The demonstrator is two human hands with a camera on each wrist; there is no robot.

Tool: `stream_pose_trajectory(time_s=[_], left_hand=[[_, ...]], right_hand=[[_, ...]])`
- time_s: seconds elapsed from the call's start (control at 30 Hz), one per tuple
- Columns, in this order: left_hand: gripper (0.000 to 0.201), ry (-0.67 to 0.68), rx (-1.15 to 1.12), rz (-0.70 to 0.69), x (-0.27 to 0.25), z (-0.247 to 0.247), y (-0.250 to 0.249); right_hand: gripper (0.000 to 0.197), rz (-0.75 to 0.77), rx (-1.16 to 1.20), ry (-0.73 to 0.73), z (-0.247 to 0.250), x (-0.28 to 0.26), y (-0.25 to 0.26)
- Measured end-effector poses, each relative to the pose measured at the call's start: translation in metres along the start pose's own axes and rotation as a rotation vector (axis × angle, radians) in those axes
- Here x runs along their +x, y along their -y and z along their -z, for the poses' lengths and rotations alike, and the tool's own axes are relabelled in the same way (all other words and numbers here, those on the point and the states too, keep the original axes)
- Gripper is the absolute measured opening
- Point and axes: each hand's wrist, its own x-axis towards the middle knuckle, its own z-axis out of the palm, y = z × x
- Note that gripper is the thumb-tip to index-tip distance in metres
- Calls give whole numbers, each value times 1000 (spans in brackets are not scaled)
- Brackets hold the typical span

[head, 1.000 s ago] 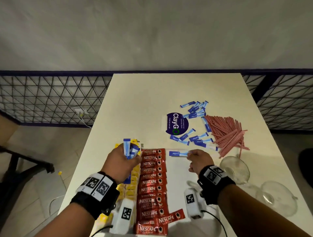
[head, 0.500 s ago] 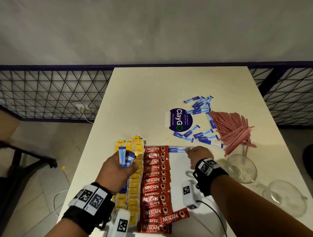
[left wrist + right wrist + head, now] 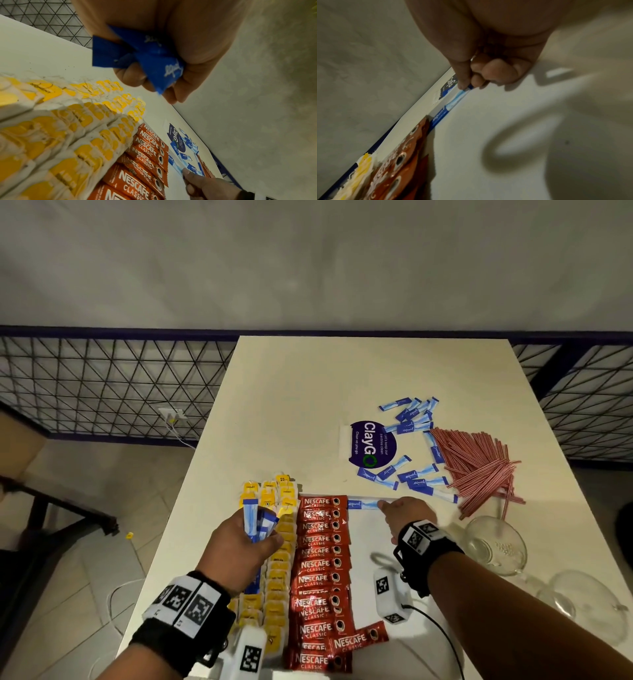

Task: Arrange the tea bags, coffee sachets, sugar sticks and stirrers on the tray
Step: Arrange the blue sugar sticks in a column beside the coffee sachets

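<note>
On the table (image 3: 308, 392), two glass bowls (image 3: 496, 546); each hand (image 3: 404, 513) grips sugar sticks (image 3: 363, 504).

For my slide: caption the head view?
Right hand lays a sugar stick beside coffee sachets; left hand holds more.

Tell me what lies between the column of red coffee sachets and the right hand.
One blue sugar stick, flat, running from the top coffee sachet to the right hand, which pinches its end; the head view shows it.

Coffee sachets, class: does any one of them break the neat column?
Yes. One coffee sachet near the column's lower end lies tilted, jutting out to the right, while the rest are stacked level and parallel.
</note>
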Motion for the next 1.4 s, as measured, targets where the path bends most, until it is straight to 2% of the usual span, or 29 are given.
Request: stream_pose_trajectory(time_s=[0.17,0.23,0.33,0.4,0.47,0.53,0.63,0.73,0.93,1.13,1.4], left_hand=[[18,17,21,-13,-1,0,0],[19,37,36,-2,-3,-2,2],[23,71,53,4,-7,-7,4],[26,103,53,-4,-10,-12,1],[26,126,53,-11,-13,-18,-2],[23,138,58,-23,-15,-22,-4],[23,145,64,-36,-18,-25,-6],[23,133,43,-36,-21,-26,-5],[27,114,43,-47,-28,-23,-1],[25,106,37,-37,-33,-18,1],[23,85,49,-44,-34,-14,4]], right_hand=[[32,64,-161,55,12,-20,-1],[32,145,-176,136,15,-43,-5],[26,352,-424,288,20,-78,-17],[34,503,-488,418,24,-101,-28],[44,552,-513,539,26,-118,-40],[49,629,-674,582,20,-125,-48],[46,688,-767,548,8,-127,-57],[34,738,-723,487,1,-126,-63],[24,893,-717,425,-3,-129,-60],[24,863,-786,419,-8,-134,-53],[27,817,-764,449,-13,-132,-50]])
